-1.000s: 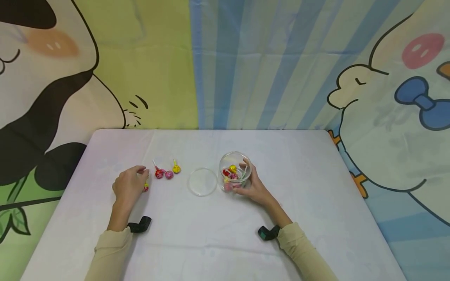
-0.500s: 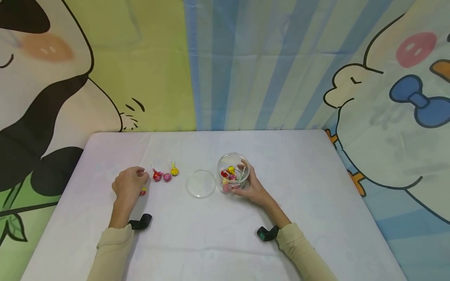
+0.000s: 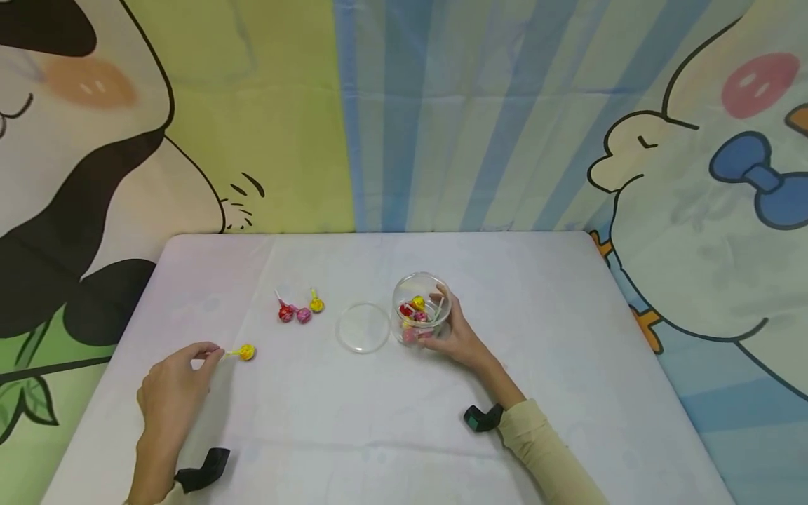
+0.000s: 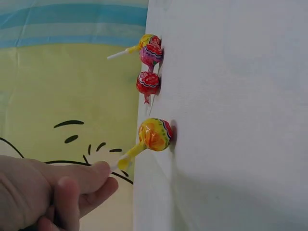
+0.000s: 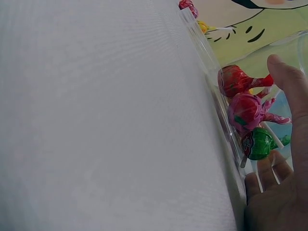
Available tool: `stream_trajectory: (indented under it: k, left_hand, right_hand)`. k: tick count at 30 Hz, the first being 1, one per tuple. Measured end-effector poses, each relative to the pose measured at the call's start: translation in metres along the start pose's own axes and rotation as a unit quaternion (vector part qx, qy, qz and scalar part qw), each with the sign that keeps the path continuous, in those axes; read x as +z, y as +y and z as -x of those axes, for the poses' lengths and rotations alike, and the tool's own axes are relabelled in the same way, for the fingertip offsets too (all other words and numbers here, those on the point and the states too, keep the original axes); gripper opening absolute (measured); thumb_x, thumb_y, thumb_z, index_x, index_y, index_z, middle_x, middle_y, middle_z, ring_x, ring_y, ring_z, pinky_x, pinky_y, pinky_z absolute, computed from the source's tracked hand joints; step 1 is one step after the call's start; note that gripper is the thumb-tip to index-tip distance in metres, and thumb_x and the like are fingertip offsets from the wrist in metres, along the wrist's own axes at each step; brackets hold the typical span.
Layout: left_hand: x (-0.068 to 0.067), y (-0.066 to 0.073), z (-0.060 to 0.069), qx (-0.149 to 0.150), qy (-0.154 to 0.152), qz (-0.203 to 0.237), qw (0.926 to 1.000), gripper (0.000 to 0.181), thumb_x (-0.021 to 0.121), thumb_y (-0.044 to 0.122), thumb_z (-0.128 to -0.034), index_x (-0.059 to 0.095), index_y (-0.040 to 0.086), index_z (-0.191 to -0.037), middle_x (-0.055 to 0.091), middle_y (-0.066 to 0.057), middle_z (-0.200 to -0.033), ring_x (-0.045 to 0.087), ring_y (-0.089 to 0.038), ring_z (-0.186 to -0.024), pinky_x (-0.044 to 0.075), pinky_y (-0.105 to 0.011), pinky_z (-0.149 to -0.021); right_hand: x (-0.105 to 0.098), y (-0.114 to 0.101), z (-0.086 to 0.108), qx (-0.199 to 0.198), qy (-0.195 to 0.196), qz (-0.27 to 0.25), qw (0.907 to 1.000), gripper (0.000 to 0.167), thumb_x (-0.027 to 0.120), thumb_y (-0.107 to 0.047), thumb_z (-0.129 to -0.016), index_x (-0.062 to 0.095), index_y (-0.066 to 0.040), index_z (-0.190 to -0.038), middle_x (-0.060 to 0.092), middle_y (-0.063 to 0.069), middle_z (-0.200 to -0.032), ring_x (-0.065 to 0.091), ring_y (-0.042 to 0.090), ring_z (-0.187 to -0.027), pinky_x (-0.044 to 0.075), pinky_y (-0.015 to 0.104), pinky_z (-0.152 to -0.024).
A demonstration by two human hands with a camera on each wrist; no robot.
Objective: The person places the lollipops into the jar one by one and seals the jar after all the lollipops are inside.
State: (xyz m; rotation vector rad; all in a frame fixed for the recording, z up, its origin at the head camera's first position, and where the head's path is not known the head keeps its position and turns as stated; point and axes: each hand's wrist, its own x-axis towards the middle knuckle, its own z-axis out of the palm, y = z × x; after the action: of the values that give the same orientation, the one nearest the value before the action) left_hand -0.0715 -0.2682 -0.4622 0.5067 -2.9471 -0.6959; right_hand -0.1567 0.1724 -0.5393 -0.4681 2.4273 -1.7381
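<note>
One person's left hand (image 3: 173, 389) pinched the stick of a yellow lollipop (image 3: 247, 352) between thumb and finger, its head on or just above the white table (image 3: 353, 407). Farther right lay a red lollipop (image 3: 286, 312), a pink lollipop (image 3: 304, 316) and another yellow one (image 3: 317, 305), then a clear lid (image 3: 362, 327). Beside it, the right hand's (image 3: 459, 342) fingers curved round a clear jar (image 3: 414, 285) holding wrapped lollipops (image 3: 418, 316).

The desk (image 3: 353, 435) is cut off before its near edge. The left hand (image 3: 173, 389) hides the lollipop stick (image 4: 125, 161)'s tip; the right hand (image 3: 459, 341) partly covers the jar (image 3: 413, 285) toward the right edge.
</note>
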Motion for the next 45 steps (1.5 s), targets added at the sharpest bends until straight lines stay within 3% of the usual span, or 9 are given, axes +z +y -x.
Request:
stream_trajectory:
  k: [6,11,15,19,23,28,35,39,45]
  left_hand:
    - [-0.003,-0.009,0.020,0.003,-0.067,-0.028,0.9974,0.029,0.064,0.016,-0.0911,0.068,0.000,-0.116,0.058,-0.001,-0.055,0.041,-0.020,-0.047,0.027,-0.030,-0.044]
    - [0.002,-0.009,0.027,-0.019,-0.076,-0.032,0.9964,0.028,0.064,0.013,-0.0911,0.067,0.001,-0.116,0.069,-0.014,-0.080,0.047,-0.019,-0.053,0.031,-0.031,-0.047]
    - [0.011,-0.009,0.029,-0.009,-0.046,-0.026,0.9986,0.024,0.066,0.012,-0.0902,0.069,0.003,-0.112,0.068,-0.022,-0.107,0.053,-0.022,-0.060,0.032,-0.029,-0.048]
    - [0.019,0.004,0.032,0.063,0.043,0.010,0.9970,0.017,0.072,0.010,-0.0859,0.073,0.007,-0.102,0.072,-0.016,-0.096,0.058,-0.021,-0.061,0.033,-0.024,-0.047]
    - [0.026,0.030,0.029,0.157,0.085,0.093,0.9796,0.015,0.076,0.006,-0.0810,0.075,0.008,-0.096,0.071,-0.007,-0.076,0.051,-0.006,-0.053,0.033,-0.018,-0.045]
    - [0.031,0.073,0.023,0.238,0.042,0.217,0.9458,0.018,0.078,0.007,-0.0786,0.075,0.010,-0.096,0.071,-0.001,-0.074,0.051,0.002,-0.051,0.037,-0.015,-0.044]
    - [0.030,0.129,0.013,0.236,-0.078,0.335,0.9088,0.015,0.073,0.021,-0.0871,0.074,0.014,-0.101,0.071,-0.001,-0.082,0.059,-0.007,-0.052,0.041,-0.022,-0.044]
    - [0.029,0.157,0.010,0.227,-0.138,0.352,0.8974,0.019,0.068,0.029,-0.0908,0.073,0.020,-0.106,0.069,-0.002,-0.072,0.056,-0.011,-0.050,0.038,-0.024,-0.041]
    - [0.034,0.195,0.004,0.292,-0.112,0.328,0.8914,0.020,0.069,0.028,-0.0901,0.074,0.019,-0.106,0.075,0.001,-0.085,0.063,-0.010,-0.057,0.041,-0.024,-0.045]
  right_hand:
    - [-0.002,-0.012,0.000,0.007,-0.010,-0.002,0.9999,0.108,0.078,-0.003,-0.076,0.006,-0.016,-0.155,0.028,0.022,-0.154,0.025,0.040,-0.146,0.011,0.061,-0.118]
    - [-0.003,-0.035,0.005,0.010,-0.016,-0.008,0.9998,0.105,0.079,-0.005,-0.077,0.008,-0.011,-0.154,0.029,0.025,-0.152,0.025,0.042,-0.145,0.011,0.063,-0.117]
    - [-0.001,-0.019,0.003,0.018,-0.015,-0.007,0.9997,0.106,0.079,-0.004,-0.076,0.008,-0.015,-0.155,0.029,0.022,-0.154,0.024,0.039,-0.147,0.010,0.059,-0.119]
    - [0.000,-0.002,0.000,0.018,-0.011,-0.004,0.9998,0.109,0.079,-0.006,-0.076,0.006,-0.021,-0.155,0.028,0.018,-0.156,0.023,0.036,-0.148,0.009,0.059,-0.119]
    - [-0.001,0.000,0.000,0.006,-0.005,-0.003,1.0000,0.109,0.080,-0.007,-0.075,0.008,-0.025,-0.155,0.031,0.016,-0.154,0.026,0.036,-0.147,0.011,0.060,-0.118]
    - [-0.002,0.001,0.000,-0.008,0.001,-0.004,1.0000,0.108,0.083,-0.012,-0.074,0.011,-0.028,-0.154,0.034,0.013,-0.152,0.030,0.034,-0.144,0.014,0.059,-0.119]
    - [0.000,0.000,0.001,0.002,0.000,-0.002,1.0000,0.108,0.084,-0.018,-0.074,0.011,-0.034,-0.153,0.034,0.011,-0.152,0.031,0.034,-0.144,0.016,0.060,-0.118]
    - [-0.001,0.001,0.001,0.005,0.003,0.006,1.0000,0.107,0.083,-0.015,-0.075,0.012,-0.033,-0.153,0.035,0.011,-0.152,0.031,0.033,-0.145,0.015,0.060,-0.118]
    - [-0.001,-0.001,0.001,0.016,-0.002,-0.006,0.9999,0.105,0.082,-0.016,-0.076,0.011,-0.033,-0.152,0.033,0.010,-0.154,0.029,0.032,-0.146,0.014,0.060,-0.119]
